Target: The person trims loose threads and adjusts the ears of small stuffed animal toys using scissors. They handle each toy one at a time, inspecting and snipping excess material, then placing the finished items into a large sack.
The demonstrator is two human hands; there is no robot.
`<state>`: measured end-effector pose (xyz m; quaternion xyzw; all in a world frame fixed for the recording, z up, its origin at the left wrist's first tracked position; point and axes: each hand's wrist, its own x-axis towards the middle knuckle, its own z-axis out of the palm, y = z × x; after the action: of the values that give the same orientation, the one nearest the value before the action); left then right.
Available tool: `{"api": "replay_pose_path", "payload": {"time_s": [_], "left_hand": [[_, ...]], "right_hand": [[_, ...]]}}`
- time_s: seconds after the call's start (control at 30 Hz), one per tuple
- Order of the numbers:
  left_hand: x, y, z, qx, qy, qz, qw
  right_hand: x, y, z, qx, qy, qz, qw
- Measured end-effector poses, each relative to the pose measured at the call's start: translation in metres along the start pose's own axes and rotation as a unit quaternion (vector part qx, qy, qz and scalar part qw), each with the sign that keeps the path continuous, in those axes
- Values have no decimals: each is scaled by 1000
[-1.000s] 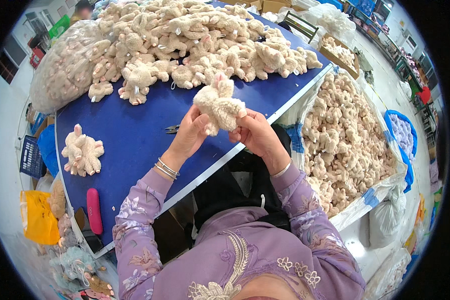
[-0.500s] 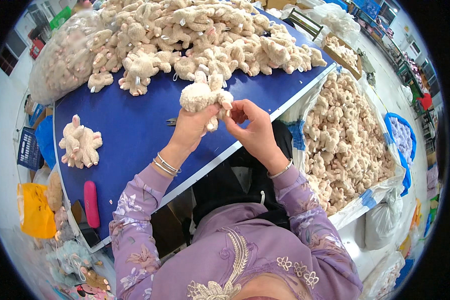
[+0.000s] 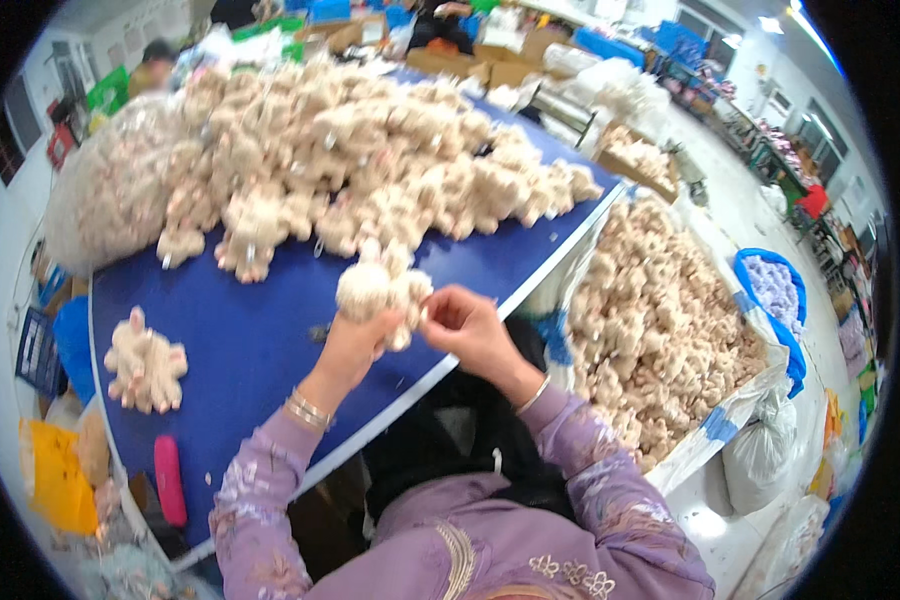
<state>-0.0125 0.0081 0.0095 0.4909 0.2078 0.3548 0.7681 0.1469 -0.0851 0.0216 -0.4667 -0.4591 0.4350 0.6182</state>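
A cream plush toy (image 3: 368, 290) with upright ears is held above the blue table, close to its near edge. My left hand (image 3: 355, 345) wraps round the toy's lower part, thumb across the front. At the toy's right side my right hand (image 3: 467, 328) is closed in a pinch, its fingertips against a small limb; exactly what lies between them is too blurred to tell. Just left of my left hand, a small dark tool (image 3: 318, 332), probably snippers, lies on the table.
A large heap of similar plush toys (image 3: 340, 150) covers the table's far side, beside a stuffed clear bag (image 3: 120, 190). Two toys (image 3: 145, 365) sit at left, above a pink case (image 3: 169, 480). An open sack of toys (image 3: 660, 330) stands right of the table.
The view has tilted up, showing more of the room and blurring slightly. Both hands stay on the same plush toy, in much the same grip.
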Motion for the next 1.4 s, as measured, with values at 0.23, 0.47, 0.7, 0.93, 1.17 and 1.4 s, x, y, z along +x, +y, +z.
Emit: {"api": "replay_pose_path", "payload": {"time_s": [0.23,0.47,0.7,0.93,1.17,1.4], "left_hand": [[-8,4,17,-32,53,31,998],[-8,6,5,-5,64,-79,995],[-10,-17,-2,7,31,-153,988],[-10,-10,9,5,15,-78,997],[-10,-19,-2,-20,7,-77,997],[-11,-10,4,-32,15,-80,996]], "right_hand": [[-5,-16,13,-194,1,-110,975],[-2,-12,14,-446,-92,-371,809],[1,-14,-5,-503,-220,-332,767],[7,-14,-21,-432,-124,-248,858],[6,-6,-20,-419,-129,-232,869],[5,-7,-14,-397,-70,-268,875]]}}
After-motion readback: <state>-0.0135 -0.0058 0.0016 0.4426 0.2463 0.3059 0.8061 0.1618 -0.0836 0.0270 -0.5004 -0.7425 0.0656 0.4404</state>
